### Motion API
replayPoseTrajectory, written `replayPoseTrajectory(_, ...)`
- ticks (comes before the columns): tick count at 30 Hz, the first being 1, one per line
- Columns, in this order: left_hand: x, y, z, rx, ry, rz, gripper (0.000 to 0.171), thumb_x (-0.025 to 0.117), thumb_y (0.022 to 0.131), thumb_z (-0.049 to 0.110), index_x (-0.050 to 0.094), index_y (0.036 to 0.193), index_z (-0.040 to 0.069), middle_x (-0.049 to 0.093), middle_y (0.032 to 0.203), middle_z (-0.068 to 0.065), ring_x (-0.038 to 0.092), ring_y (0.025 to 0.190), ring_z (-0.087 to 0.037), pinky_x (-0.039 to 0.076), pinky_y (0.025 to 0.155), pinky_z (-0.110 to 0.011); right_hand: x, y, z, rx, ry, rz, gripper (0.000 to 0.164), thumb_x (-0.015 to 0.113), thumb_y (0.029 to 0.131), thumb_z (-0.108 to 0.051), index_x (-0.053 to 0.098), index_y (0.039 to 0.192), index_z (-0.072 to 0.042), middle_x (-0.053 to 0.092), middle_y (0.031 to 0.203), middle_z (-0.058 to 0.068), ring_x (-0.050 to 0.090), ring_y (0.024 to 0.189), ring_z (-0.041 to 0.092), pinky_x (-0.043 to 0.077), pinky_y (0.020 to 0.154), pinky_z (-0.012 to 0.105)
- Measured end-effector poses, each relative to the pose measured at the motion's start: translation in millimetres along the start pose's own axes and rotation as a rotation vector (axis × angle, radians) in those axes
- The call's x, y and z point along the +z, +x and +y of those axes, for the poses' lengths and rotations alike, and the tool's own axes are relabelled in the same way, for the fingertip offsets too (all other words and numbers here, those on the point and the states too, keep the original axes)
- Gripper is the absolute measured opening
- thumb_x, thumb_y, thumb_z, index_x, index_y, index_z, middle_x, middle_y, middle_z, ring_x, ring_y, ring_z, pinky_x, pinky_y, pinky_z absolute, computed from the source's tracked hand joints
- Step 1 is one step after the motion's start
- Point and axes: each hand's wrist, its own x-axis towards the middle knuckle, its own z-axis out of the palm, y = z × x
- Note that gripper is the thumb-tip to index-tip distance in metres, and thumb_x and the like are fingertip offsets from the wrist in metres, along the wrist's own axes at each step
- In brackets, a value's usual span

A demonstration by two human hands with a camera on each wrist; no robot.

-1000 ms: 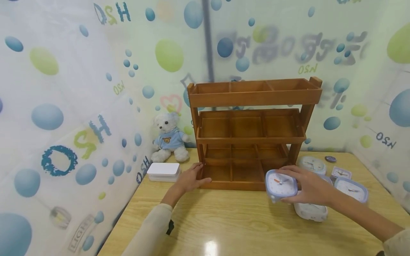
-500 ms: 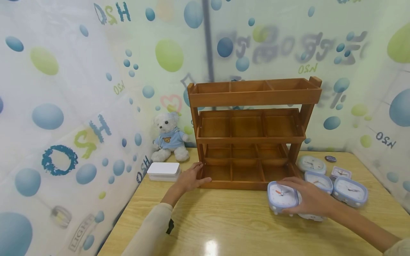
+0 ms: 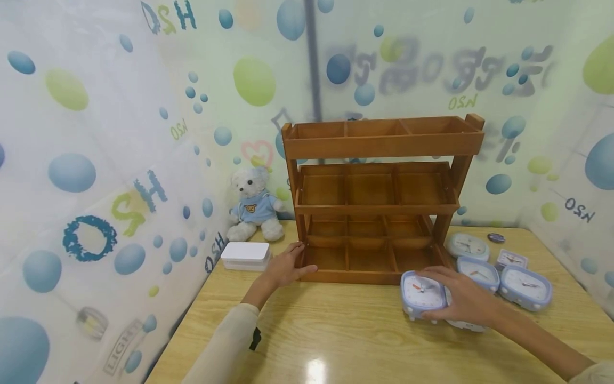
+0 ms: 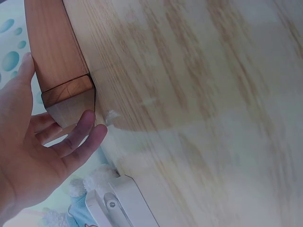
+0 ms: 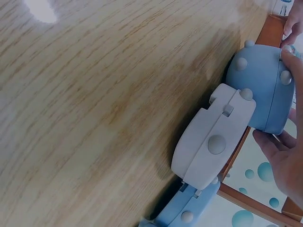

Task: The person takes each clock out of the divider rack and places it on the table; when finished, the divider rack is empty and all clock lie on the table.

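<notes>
My right hand [image 3: 467, 298] grips a blue alarm clock [image 3: 422, 290] by its side, thumb below and fingers over the top. Its white dial with an orange hand faces up toward me. In the right wrist view, a white clock [image 5: 213, 137] stands against the blue clock's side; the head view mostly hides it behind my hand. At the lower left end of a brown wooden tiered shelf [image 3: 374, 277], my left hand [image 3: 283, 269] rests on the corner with thumb extended and fingers loosely bent. The left wrist view shows the fingers about the shelf's end [image 4: 68, 94].
Further blue clocks [image 3: 525, 288], a pale green clock [image 3: 467, 246], a small lilac clock [image 3: 511, 258] and a dark oval piece [image 3: 496, 238] lie at the right. A white box [image 3: 246, 256] and a teddy bear [image 3: 256, 205] are at the left.
My right hand has lowered the blue clock and brought it slightly nearer to me, beside the white clock. It has barely moved over the last half second. My left hand stays put.
</notes>
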Motion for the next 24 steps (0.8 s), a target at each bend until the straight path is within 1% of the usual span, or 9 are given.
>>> replayPoseTrajectory(5, 1.2, -0.1, -0.7, 0.004, 0.007, 0.000, 0.090, 0.061, 0.096, 0.067, 0.040, 0.160, 0.007, 0.033, 0.167, -0.010, 0.060, 0.130, -0.036, 0.048, 0.107, -0.052, 1, -3, 0, -0.015, -0.011, 0.001, 0.083, 0.093, 0.068, -0.058, 0.069, 0.134, -0.014, 0.068, 0.130, 0.006, 0.070, 0.110, 0.029, 0.059, 0.082, 0.050)
replayPoseTrajectory(11, 1.2, -1.0, -1.0, 0.011, 0.008, 0.002, 0.089, 0.059, 0.097, 0.067, 0.039, 0.161, 0.008, 0.032, 0.168, -0.009, 0.066, 0.119, -0.037, 0.049, 0.104, -0.055, 3, -6, 4, -0.021, -0.017, 0.012, 0.083, 0.094, 0.069, -0.055, 0.067, 0.135, -0.012, 0.069, 0.130, 0.008, 0.069, 0.112, 0.029, 0.058, 0.086, 0.051)
replayPoseTrajectory(14, 0.4, -0.9, -1.6, 0.025, 0.018, 0.002, 0.087, 0.058, 0.098, 0.065, 0.039, 0.161, 0.008, 0.033, 0.167, -0.010, 0.066, 0.120, -0.037, 0.049, 0.105, -0.055, 4, -8, 6, -0.016, -0.018, 0.017, 0.083, 0.095, 0.069, -0.053, 0.067, 0.136, -0.012, 0.068, 0.131, 0.008, 0.068, 0.114, 0.029, 0.058, 0.087, 0.052)
replayPoseTrajectory(17, -2.3, -3.4, -2.8, 0.051, 0.030, 0.004, 0.082, 0.060, 0.100, 0.059, 0.042, 0.159, 0.005, 0.036, 0.165, -0.013, 0.065, 0.120, -0.038, 0.049, 0.104, -0.055, 5, -8, 5, -0.005, -0.018, 0.008, 0.083, 0.094, 0.070, -0.054, 0.066, 0.137, -0.013, 0.068, 0.132, 0.006, 0.068, 0.115, 0.028, 0.058, 0.087, 0.051)
replayPoseTrajectory(18, -3.5, -4.7, -3.2, 0.059, 0.036, 0.005, 0.080, 0.061, 0.101, 0.057, 0.043, 0.158, 0.005, 0.037, 0.164, -0.015, 0.066, 0.118, -0.038, 0.049, 0.104, -0.055, 5, -8, 4, -0.002, -0.015, 0.004, 0.082, 0.094, 0.071, -0.053, 0.066, 0.137, -0.014, 0.067, 0.133, 0.006, 0.067, 0.116, 0.028, 0.058, 0.087, 0.051)
replayPoseTrajectory(21, -9.5, -9.7, -4.4, 0.083, 0.042, -0.001, 0.075, 0.063, 0.102, 0.051, 0.045, 0.157, 0.004, 0.039, 0.162, -0.018, 0.071, 0.103, -0.035, 0.051, 0.099, -0.056, 1, -5, 2, 0.017, -0.012, -0.003, 0.079, 0.092, 0.074, -0.051, 0.066, 0.138, -0.014, 0.066, 0.135, 0.007, 0.068, 0.116, 0.030, 0.058, 0.085, 0.052)
replayPoseTrajectory(23, -15.5, -13.9, -5.2, 0.092, 0.050, -0.001, 0.073, 0.064, 0.102, 0.049, 0.045, 0.157, 0.005, 0.039, 0.162, -0.018, 0.072, 0.100, -0.035, 0.052, 0.096, -0.057, -5, -1, 1, 0.038, -0.028, 0.009, 0.075, 0.091, 0.076, -0.049, 0.066, 0.138, -0.014, 0.066, 0.136, 0.008, 0.069, 0.112, 0.030, 0.059, 0.082, 0.050)
replayPoseTrajectory(24, -18.9, -15.9, -6.1, 0.094, 0.063, 0.003, 0.072, 0.064, 0.102, 0.049, 0.046, 0.157, 0.006, 0.040, 0.162, -0.019, 0.072, 0.098, -0.036, 0.054, 0.093, -0.058, -9, 2, 1, 0.057, -0.029, 0.022, 0.073, 0.091, 0.078, -0.045, 0.066, 0.138, -0.013, 0.066, 0.136, 0.010, 0.072, 0.100, 0.029, 0.060, 0.074, 0.047)
